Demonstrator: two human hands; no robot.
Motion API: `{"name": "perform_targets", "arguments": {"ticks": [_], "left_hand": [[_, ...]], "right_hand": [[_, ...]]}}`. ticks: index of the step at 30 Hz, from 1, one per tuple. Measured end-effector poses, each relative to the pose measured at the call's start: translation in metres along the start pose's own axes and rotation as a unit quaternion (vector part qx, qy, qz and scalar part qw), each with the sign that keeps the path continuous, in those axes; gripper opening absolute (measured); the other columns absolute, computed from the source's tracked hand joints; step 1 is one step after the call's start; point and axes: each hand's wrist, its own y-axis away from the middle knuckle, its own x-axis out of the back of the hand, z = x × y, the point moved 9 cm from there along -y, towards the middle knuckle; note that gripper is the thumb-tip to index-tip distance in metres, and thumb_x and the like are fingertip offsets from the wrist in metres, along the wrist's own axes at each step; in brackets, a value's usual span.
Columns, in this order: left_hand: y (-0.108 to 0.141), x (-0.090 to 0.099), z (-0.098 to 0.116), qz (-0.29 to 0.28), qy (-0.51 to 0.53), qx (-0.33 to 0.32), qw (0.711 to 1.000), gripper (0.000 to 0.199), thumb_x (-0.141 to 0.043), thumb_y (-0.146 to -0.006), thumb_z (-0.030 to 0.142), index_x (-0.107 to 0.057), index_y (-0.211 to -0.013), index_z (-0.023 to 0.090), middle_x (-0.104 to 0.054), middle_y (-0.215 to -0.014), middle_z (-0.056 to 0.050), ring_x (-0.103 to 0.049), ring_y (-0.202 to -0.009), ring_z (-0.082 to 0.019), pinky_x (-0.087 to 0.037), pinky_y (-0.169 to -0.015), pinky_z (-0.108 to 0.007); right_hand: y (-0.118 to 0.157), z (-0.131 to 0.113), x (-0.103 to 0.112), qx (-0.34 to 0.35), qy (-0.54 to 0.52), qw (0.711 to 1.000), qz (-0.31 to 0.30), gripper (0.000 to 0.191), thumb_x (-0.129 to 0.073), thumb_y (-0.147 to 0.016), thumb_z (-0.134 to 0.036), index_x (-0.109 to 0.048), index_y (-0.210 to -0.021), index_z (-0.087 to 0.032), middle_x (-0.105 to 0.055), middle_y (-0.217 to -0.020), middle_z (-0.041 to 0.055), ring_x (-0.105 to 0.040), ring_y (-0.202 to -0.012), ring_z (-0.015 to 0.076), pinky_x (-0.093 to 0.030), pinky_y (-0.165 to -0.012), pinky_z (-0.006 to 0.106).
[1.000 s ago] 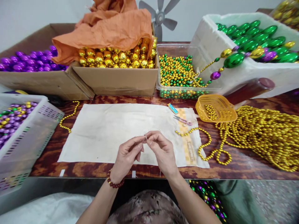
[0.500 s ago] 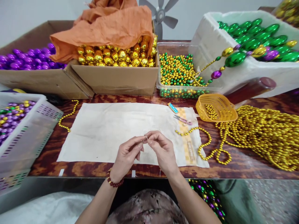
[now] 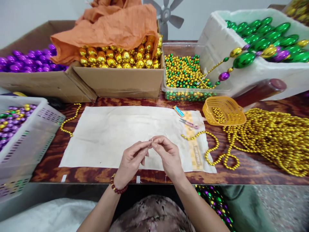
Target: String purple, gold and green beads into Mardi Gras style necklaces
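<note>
Over the near middle of a white cloth (image 3: 108,135), my left hand (image 3: 134,156) and my right hand (image 3: 167,154) meet at the fingertips. Both pinch a thin pale thread (image 3: 152,140), of which only a tiny bit shows between thumbs and forefingers. Faint strands seem to lie on the cloth just beyond my hands. To the right are small thread snips (image 3: 189,123) with pink handles and a little blue and orange packet (image 3: 178,111). A short tail of gold beads (image 3: 193,137) reaches onto the cloth's right side.
Boxes of purple balls (image 3: 29,61) and gold balls (image 3: 118,58) line the back. Right of them stand a clear tub (image 3: 188,90) of small beads, a foam box (image 3: 217,38) and an orange basket (image 3: 224,111). Gold bead strands (image 3: 272,138) heap at right; a white crate (image 3: 45,129) stands left.
The small loop of thread between my fingertips has drawn in and now shows less. My fingertips have come slightly closer together; the things on the table have stayed put.
</note>
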Motion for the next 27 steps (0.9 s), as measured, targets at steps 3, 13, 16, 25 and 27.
{"name": "perform_targets", "arguments": {"ticks": [3,13,16,25,27], "left_hand": [[-0.001,0.000,0.009,-0.013,-0.072,-0.039,0.997,0.029,-0.054,-0.097,0.020,-0.072,-0.120,0.027,-0.057,-0.078,0.001,-0.051,-0.054,-0.004,-0.046,-0.052,-0.017],[-0.001,-0.013,0.033,-0.068,-0.341,-0.184,0.919,0.038,-0.046,-0.098,0.011,-0.067,-0.126,0.024,-0.059,-0.080,-0.001,-0.058,-0.069,-0.010,-0.050,-0.065,-0.021],[0.000,0.000,0.034,-0.037,-0.356,-0.167,0.919,0.035,-0.046,-0.098,0.014,-0.066,-0.127,0.021,-0.062,-0.082,-0.002,-0.059,-0.070,-0.011,-0.051,-0.068,-0.022],[0.038,0.171,0.032,0.211,-0.224,0.032,0.951,0.038,-0.062,-0.084,0.030,-0.070,-0.118,0.016,-0.058,-0.070,0.003,-0.045,-0.047,-0.006,-0.038,-0.045,-0.019],[0.053,0.209,0.043,0.259,-0.175,0.051,0.949,0.042,-0.068,-0.078,0.035,-0.071,-0.115,0.016,-0.056,-0.068,0.003,-0.042,-0.045,-0.005,-0.031,-0.042,-0.019]], "right_hand": [[0.000,0.003,0.001,-0.015,-0.006,1.000,-0.007,0.013,-0.072,-0.084,-0.031,-0.068,-0.077,-0.020,-0.065,-0.085,0.0005,-0.061,-0.085,0.0155,-0.049,-0.083,0.029],[-0.017,0.004,0.016,0.007,0.091,0.996,-0.014,0.019,-0.067,-0.083,-0.034,-0.069,-0.072,-0.019,-0.068,-0.074,0.0008,-0.062,-0.074,0.0152,-0.050,-0.075,0.029],[-0.019,-0.017,0.060,0.087,0.144,0.977,0.128,0.016,-0.066,-0.080,-0.031,-0.068,-0.070,-0.019,-0.069,-0.075,0.0013,-0.063,-0.075,0.0165,-0.050,-0.076,0.031],[0.041,-0.039,0.195,0.024,0.426,0.852,0.304,0.026,-0.061,-0.071,-0.045,-0.069,-0.070,-0.020,-0.071,-0.069,0.0060,-0.064,-0.074,0.0258,-0.048,-0.075,0.039],[0.052,-0.028,0.202,-0.010,0.446,0.848,0.285,0.030,-0.059,-0.070,-0.049,-0.069,-0.072,-0.021,-0.072,-0.068,0.0069,-0.065,-0.074,0.0279,-0.048,-0.072,0.039]]}}
